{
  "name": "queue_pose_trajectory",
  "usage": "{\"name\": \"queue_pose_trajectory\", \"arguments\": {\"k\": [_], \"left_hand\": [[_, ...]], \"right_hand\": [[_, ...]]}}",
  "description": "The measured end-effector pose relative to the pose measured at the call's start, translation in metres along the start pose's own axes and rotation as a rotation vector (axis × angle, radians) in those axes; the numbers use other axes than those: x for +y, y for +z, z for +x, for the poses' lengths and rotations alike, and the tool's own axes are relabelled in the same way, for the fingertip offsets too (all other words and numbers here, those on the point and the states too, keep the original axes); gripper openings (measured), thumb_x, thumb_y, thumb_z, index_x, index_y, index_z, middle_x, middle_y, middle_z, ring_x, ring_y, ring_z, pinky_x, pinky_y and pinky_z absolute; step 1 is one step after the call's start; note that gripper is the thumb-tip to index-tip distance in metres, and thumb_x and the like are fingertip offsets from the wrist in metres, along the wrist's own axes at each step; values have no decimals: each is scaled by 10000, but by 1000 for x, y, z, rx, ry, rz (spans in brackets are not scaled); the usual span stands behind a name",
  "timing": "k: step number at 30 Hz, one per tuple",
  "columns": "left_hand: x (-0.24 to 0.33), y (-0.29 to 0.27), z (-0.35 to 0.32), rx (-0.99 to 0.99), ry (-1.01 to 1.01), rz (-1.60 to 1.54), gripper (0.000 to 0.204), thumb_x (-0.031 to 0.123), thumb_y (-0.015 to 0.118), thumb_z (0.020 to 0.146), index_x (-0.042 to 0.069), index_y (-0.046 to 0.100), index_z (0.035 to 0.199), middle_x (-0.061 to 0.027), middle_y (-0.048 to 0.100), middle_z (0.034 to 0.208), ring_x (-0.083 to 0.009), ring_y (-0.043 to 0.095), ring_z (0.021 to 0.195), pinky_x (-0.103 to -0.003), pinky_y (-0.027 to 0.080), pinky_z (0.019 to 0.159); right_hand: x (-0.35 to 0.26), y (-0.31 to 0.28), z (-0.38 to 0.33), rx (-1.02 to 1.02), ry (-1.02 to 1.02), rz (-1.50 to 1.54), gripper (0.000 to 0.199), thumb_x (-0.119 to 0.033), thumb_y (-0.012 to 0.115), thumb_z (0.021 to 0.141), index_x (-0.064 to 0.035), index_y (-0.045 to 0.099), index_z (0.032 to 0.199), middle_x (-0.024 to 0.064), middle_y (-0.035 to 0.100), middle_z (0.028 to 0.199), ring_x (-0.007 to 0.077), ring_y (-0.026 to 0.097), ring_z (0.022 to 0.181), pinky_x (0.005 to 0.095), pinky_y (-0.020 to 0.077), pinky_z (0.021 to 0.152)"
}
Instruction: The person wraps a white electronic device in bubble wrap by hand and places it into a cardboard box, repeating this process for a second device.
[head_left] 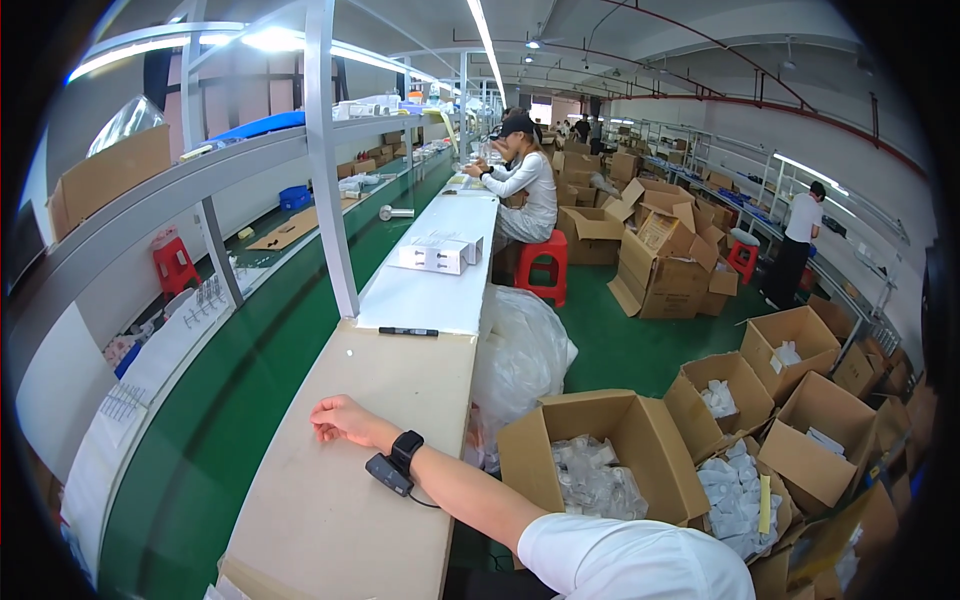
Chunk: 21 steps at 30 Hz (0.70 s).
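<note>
Am resting right hand (340, 418) on bare beige bench (330, 500), palm down, fingers loosely curled together, gripping nothing. Black wrist strap with small black device (395, 462) sitting on that forearm. Left hand not showing. Nearest thing: open brown cardboard box of clear plastic bags (600, 460), standing on green floor just beside bench, to my right. Slim black pen (408, 331) lying further up bench, well apart from hand.

Around our right hand (340, 420) the brown bench top (380, 400) lies bare on every side. Farther along we meet only a black pen (408, 331), then white boxes (437, 252). A steel post (330, 180) blocks the left edge; open cartons (600, 460) crowd the right.
</note>
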<state>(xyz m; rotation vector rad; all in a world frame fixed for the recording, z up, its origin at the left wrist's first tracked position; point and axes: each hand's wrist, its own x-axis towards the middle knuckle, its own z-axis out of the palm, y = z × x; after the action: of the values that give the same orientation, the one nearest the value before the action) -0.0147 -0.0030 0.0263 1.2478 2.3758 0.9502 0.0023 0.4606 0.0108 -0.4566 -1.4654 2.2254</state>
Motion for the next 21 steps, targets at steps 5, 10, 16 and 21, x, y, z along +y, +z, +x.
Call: {"name": "queue_pose_trajectory", "arguments": {"k": [5,10,16,21], "left_hand": [[-11,14,4,-26,0,-90,182,203,699,872,40,638,817,-109,605,698,-218,558,588,-349,447,529],[-24,28,8,-44,-7,-200,184,208,670,908,29,641,882,-110,616,723,-204,548,591,-343,431,512],[-7,30,9,114,145,-139,210,194,700,898,52,601,777,-45,582,646,-118,487,541,-287,389,479],[11,13,3,113,-40,-77,216,188,758,811,60,629,694,-86,587,636,-215,551,552,-331,455,531]], "right_hand": [[0,-11,5,30,5,-2,66,-97,590,918,-32,600,924,64,623,806,150,630,701,259,503,632],[1,-25,8,11,-26,-11,68,-99,592,917,-31,597,921,73,631,807,155,629,693,261,506,631],[1,-21,2,18,-23,1,72,-101,589,920,-29,593,925,74,630,793,157,626,687,261,506,632],[-1,-9,3,37,-29,-2,64,-71,583,901,-8,581,913,86,612,781,177,630,658,281,514,604]]}}
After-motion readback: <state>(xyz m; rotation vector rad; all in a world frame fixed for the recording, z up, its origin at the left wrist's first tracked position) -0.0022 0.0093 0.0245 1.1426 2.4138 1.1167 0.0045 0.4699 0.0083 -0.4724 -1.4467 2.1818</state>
